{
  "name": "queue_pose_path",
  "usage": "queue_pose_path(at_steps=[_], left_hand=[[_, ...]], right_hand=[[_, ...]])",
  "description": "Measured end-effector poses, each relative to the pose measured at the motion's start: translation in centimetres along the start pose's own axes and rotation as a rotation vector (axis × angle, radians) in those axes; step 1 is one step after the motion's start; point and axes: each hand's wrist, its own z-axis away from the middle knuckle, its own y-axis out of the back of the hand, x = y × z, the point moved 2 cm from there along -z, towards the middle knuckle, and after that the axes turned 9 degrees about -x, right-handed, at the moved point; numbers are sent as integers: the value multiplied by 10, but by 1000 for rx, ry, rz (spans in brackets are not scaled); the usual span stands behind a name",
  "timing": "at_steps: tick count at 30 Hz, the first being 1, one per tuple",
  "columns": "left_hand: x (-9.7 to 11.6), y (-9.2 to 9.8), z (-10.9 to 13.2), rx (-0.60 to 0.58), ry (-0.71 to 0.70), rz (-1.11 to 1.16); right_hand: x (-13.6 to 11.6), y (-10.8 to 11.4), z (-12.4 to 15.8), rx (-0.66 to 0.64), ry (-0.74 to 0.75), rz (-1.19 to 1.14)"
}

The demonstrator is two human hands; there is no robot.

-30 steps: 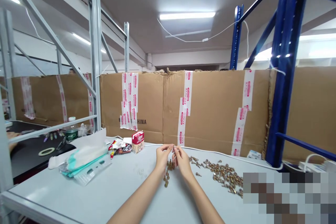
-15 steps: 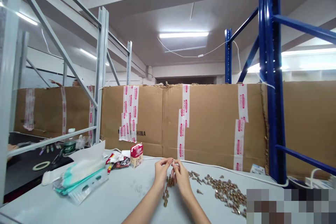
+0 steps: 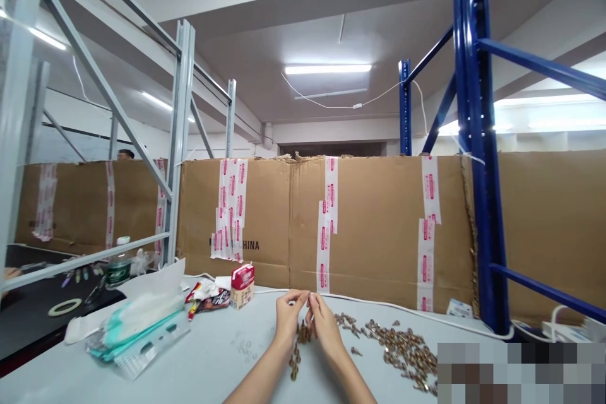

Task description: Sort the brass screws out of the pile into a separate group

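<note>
– At the table (image 3: 203, 375), taking 12 as straight ahead: where are the screws from the fingertips?

– Near screws (image 3: 294, 366): 6 o'clock, lying on the table below the fingertips. Loose string, long axis about 12 to 6, foot leaning to 7.

– Nearer hand?

– Top end sits between the two, just beside the curled fingers of the right hand (image 3: 323, 323). Left hand (image 3: 286, 317) is close too, on the 9 side. Big pile (image 3: 411, 353) at 4, lone screw (image 3: 355, 351) between 4 and 5, both nearer the right. Lone one looks on its side, roughly 10 to 4.

– Finger state?

– Both hands: thumb and index tips drawn nearly together, the two pairs meeting. Anything between them is too small to see from here. Can't tell if they've got hold of something.

– Materials?

– Screws: glossy brass-brown metal, round heads, thin shanks. Clear bits (image 3: 243, 348) at 8: tiny, see-through, probably plastic, exact shape lost. Table smooth, pale grey. Carton (image 3: 242, 286) at 9: crisp-edged, red over cream. Packet (image 3: 135, 331) beyond it, crinkly teal and clear film. Board (image 3: 379, 233) at 12: brown corrugated, ragged top, white tape (image 3: 323, 246) printed red.
</note>
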Motion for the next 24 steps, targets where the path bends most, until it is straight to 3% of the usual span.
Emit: queue_pose_path(at_steps=[4, 7, 12, 17, 24], left_hand=[[3, 0, -1, -39, -33, 17], [7, -2, -3, -139, -70, 34], [10, 0, -8, -174, -110, 49], [9, 2, -10, -182, -119, 30], [16, 4, -11, -201, -128, -36]], right_hand=[[-9, 1, 0, 90, 102, -33], [-12, -1, -5, 12, 47, -253], [-11, -9, -7, -114, -80, -495], [-9, -12, -4, -221, -20, -666], [-8, -7, -8, -218, -50, -589]])
